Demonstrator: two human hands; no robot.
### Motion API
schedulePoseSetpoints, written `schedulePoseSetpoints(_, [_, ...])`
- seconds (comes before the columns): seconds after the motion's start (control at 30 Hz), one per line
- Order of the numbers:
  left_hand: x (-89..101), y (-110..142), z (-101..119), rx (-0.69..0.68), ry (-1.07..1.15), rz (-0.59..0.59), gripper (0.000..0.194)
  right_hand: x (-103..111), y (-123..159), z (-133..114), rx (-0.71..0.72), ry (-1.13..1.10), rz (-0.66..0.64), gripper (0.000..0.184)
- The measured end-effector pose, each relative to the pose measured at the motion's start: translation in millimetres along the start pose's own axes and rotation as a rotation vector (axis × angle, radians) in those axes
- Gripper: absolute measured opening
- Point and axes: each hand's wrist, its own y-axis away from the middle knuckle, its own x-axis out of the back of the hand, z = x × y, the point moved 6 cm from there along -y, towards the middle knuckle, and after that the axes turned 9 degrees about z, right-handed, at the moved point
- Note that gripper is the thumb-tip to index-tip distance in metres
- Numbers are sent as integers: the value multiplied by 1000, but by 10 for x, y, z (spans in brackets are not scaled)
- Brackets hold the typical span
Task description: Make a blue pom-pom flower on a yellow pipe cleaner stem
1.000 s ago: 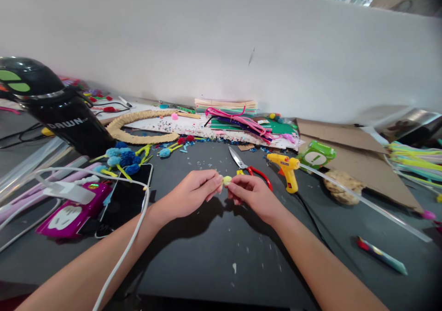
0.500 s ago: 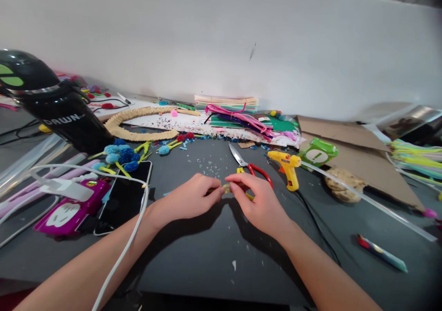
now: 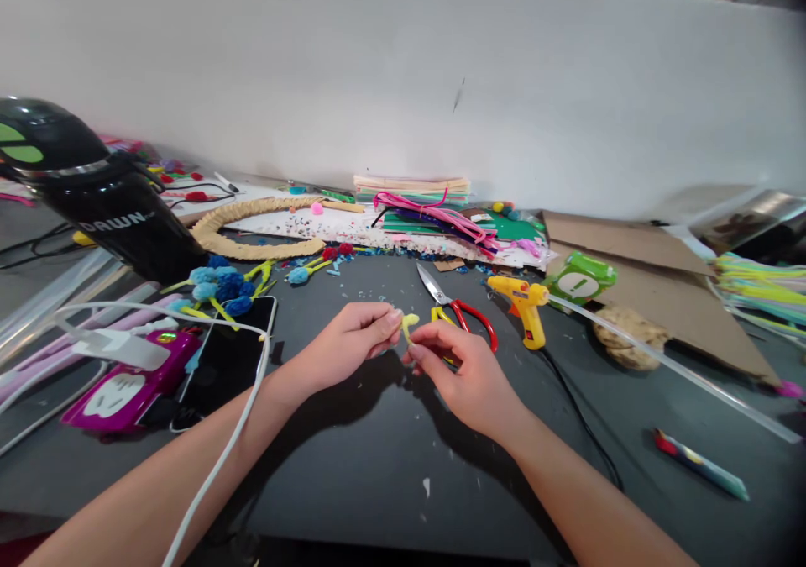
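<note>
Between my two hands is a short piece of yellow pipe cleaner [image 3: 409, 323], bent into a curve. My left hand [image 3: 353, 340] pinches its upper left end between thumb and fingers. The thumb and forefinger of my right hand [image 3: 466, 374] grip its lower end. Just behind my right hand lie scissors [image 3: 475, 315] with red and yellow handles, blades pointing away and partly open; the hand covers part of one handle. Blue pompom-like balls on yellow stems [image 3: 227, 286] lie left of my left hand, beside a phone [image 3: 232, 365].
Right of the scissors lies a yellow glue gun [image 3: 525, 302] with a clear stick and black cord. A pink power strip [image 3: 135, 382] sits left, its white cable [image 3: 236, 433] crossing my left forearm. A black bottle [image 3: 126, 206] stands behind; a craft knife [image 3: 698, 464] lies right.
The yellow piece, mostly hidden between my fingertips before, now shows as a curve. My left hand has risen slightly and turned; my right fingers hold lower on it.
</note>
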Motion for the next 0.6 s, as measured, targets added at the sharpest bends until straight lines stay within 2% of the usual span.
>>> schedulePoseSetpoints(0.2, [-59,49,57,-41,35,-152,43,78,-86,4,47,141,-52,14])
schedulePoseSetpoints(0.43, [-132,114,69,-40,-252,-297,42,190,-160,-44,123,204,-65,15])
schedulePoseSetpoints(0.5, [-143,106,30,-57,-377,-279,42,197,-156,-54,125,211,-40,14])
schedulePoseSetpoints(0.6, [-120,70,-62,-48,-504,-184,43,169,-122,-78,140,214,-14,15])
